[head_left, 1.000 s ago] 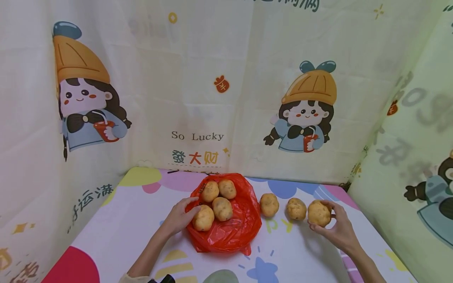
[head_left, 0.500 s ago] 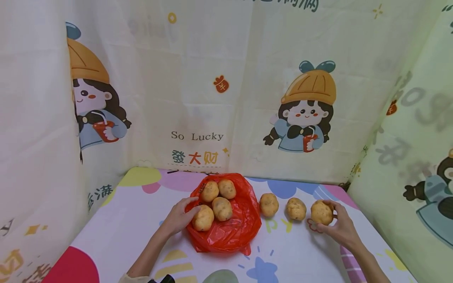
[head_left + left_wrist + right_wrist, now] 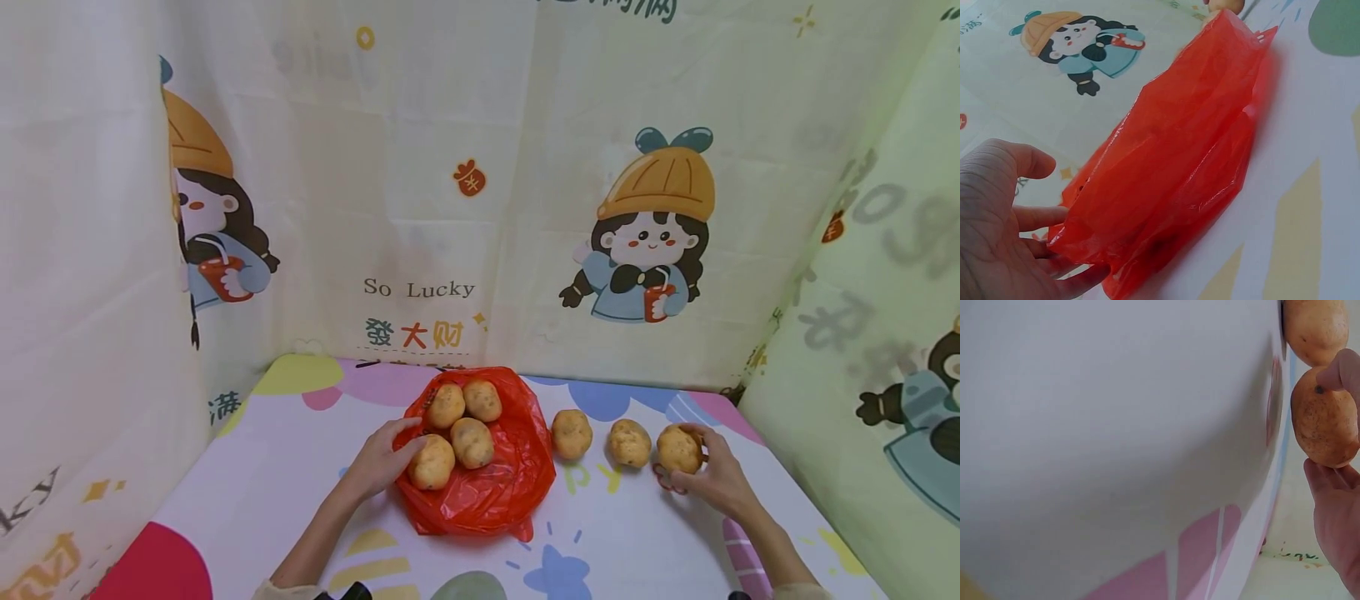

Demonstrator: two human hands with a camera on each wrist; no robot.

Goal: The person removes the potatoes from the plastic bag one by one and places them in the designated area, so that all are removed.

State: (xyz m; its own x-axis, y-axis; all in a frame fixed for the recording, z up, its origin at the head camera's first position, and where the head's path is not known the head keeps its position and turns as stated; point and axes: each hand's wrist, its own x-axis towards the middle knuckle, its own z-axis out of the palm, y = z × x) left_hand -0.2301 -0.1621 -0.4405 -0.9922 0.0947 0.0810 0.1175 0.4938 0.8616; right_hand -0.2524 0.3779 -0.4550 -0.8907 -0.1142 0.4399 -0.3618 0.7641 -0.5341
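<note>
My right hand (image 3: 722,477) holds a potato (image 3: 678,450) between thumb and fingers at the right end of a row on the table. In the right wrist view the thumb lies over one side of this potato (image 3: 1322,422), with fingertips at the other. At the left, my left hand (image 3: 377,460) rests against the edge of a red plastic bag (image 3: 498,500), thumb and fingers apart, beside the nearest potato (image 3: 431,463) in it. Several potatoes lie in the bag's opening. In the left wrist view, fingertips touch the side of the bag (image 3: 1172,144).
Two more potatoes stand in the row, one (image 3: 572,434) by the bag's right edge and one (image 3: 629,442) close to the held potato. A patterned cloth covers the table (image 3: 630,542). Printed curtains (image 3: 517,250) enclose the back and both sides.
The held potato and my right hand have shifted slightly right from the neighbouring potato. My left hand and the bag stay put. The left curtain has swung inward.
</note>
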